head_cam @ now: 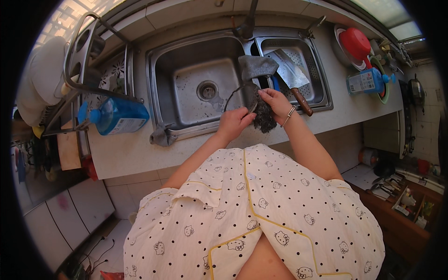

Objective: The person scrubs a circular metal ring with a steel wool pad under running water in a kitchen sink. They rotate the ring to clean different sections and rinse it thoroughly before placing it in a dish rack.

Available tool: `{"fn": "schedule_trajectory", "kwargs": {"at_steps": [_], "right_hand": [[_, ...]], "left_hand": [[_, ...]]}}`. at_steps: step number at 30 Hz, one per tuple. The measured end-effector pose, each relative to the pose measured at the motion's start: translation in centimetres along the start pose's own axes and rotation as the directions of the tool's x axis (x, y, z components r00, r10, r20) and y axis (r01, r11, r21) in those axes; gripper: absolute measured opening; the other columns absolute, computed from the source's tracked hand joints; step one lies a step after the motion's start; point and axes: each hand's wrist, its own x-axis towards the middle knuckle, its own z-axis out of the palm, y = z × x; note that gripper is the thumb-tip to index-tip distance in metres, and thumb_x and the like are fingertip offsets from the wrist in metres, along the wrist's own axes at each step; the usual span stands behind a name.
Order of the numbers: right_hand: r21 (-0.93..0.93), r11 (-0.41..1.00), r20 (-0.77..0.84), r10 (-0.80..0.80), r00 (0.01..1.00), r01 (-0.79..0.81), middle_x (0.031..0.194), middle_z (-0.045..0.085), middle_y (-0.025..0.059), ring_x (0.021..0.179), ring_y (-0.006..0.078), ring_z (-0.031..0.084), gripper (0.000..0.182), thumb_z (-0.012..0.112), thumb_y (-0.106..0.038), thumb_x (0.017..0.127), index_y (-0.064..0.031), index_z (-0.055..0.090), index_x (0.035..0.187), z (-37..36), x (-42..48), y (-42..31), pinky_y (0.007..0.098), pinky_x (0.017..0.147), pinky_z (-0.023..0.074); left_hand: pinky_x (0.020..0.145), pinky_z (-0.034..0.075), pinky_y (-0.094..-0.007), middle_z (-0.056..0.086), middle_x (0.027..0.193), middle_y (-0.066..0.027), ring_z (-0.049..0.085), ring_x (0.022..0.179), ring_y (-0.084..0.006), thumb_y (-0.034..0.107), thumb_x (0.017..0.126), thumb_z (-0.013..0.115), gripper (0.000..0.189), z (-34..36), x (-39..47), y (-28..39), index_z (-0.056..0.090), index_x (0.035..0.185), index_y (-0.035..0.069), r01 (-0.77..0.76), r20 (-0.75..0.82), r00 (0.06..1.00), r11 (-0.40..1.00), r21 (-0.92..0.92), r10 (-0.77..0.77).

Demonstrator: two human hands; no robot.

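Both my hands meet above the front rim of a stainless steel double sink [190, 133]. A dark, fibrous clump [265, 120], like steel wool or tangled mesh, hangs between them. My left hand [235, 122] pinches the clump's left side, where a thin, pale edge shows. My right hand [279, 104], with a bracelet at the wrist, grips its upper right side. From the clump a thin dark loop [231, 96] arches over the large basin; whether it is wire or cord I cannot tell. Beyond my hands, a grey cloth [258, 67] drapes over the divider between the basins.
A cleaver [292, 73] with a wooden handle lies across the perforated small basin, blade inside. The faucet [246, 26] stands behind. Blue liquid bottles stand left [120, 115] and right [367, 82]. A grey rag [162, 135] sits at the front-left corner, near a metal rack [131, 73].
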Motion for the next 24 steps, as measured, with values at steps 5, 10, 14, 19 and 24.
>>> {"fn": "schedule_trajectory", "kwargs": {"at_steps": [5, 10, 14, 19, 24], "right_hand": [[-0.03, 0.996, -0.035, 0.085, 0.996, -0.086, 0.071, 0.058, -0.0003, 0.061, 0.0095, 0.055, 0.018, 0.062, -0.023, 0.083, -0.0053, 0.059, 0.082, -1.2, 1.2, -0.1, 0.0242, 0.056, 0.0453], [0.011, 0.987, -0.057, 0.164, 0.985, -0.163, 0.071, 0.06, 0.0016, 0.059, 0.0111, 0.057, 0.024, 0.063, -0.027, 0.081, -0.0026, 0.06, 0.085, -0.1, 0.7, 0.0, 0.0246, 0.054, 0.0462], [-0.067, 0.981, -0.02, 0.179, 0.984, -0.18, 0.07, 0.061, 0.0023, 0.058, 0.0118, 0.057, 0.025, 0.064, -0.028, 0.081, -0.003, 0.06, 0.082, 1.2, -0.2, 1.0, 0.0248, 0.053, 0.0462], [0.068, 0.972, -0.079, 0.229, 0.97, -0.224, 0.07, 0.061, 0.0031, 0.058, 0.0125, 0.059, 0.024, 0.065, -0.027, 0.08, -0.0039, 0.06, 0.079, -0.6, 1.7, -0.4, 0.0255, 0.053, 0.0474], [0.024, 0.953, -0.025, 0.302, 0.953, -0.302, 0.069, 0.061, 0.0029, 0.058, 0.0123, 0.058, 0.027, 0.066, -0.03, 0.079, -0.0038, 0.06, 0.078, 1.6, -0.7, -0.1, 0.0259, 0.053, 0.0469]], "left_hand": [[0.047, 0.036, -0.037, 0.048, 0.056, -0.0164, 0.047, 0.05, -0.032, 0.023, 0.081, 0.058, 0.028, 0.0, -0.6, 0.7, 0.049, 0.065, 0.002, -0.058, -0.034, 0.998, 0.998, -0.033, 0.057], [0.046, 0.036, -0.037, 0.048, 0.056, -0.0163, 0.046, 0.048, -0.0317, 0.022, 0.08, 0.059, 0.028, 0.4, -0.8, 0.0, 0.049, 0.063, 0.003, -0.075, -0.114, 0.991, 0.997, 0.011, 0.076], [0.046, 0.037, -0.0373, 0.05, 0.055, -0.0145, 0.048, 0.049, -0.0317, 0.021, 0.079, 0.059, 0.027, 0.5, -0.9, -1.3, 0.05, 0.061, 0.004, -0.111, -0.174, 0.977, 0.991, 0.08, 0.124], [0.045, 0.038, -0.0368, 0.051, 0.055, -0.0117, 0.05, 0.048, -0.0298, 0.022, 0.078, 0.061, 0.028, -0.6, -0.5, 0.1, 0.049, 0.059, 0.006, -0.174, -0.158, 0.969, 0.979, 0.108, 0.19], [0.043, 0.037, -0.0368, 0.048, 0.052, -0.0103, 0.048, 0.046, -0.0281, 0.022, 0.075, 0.064, 0.029, -1.0, -0.3, -0.9, 0.048, 0.056, 0.007, -0.241, -0.184, 0.937, 0.932, 0.271, 0.296]]}}
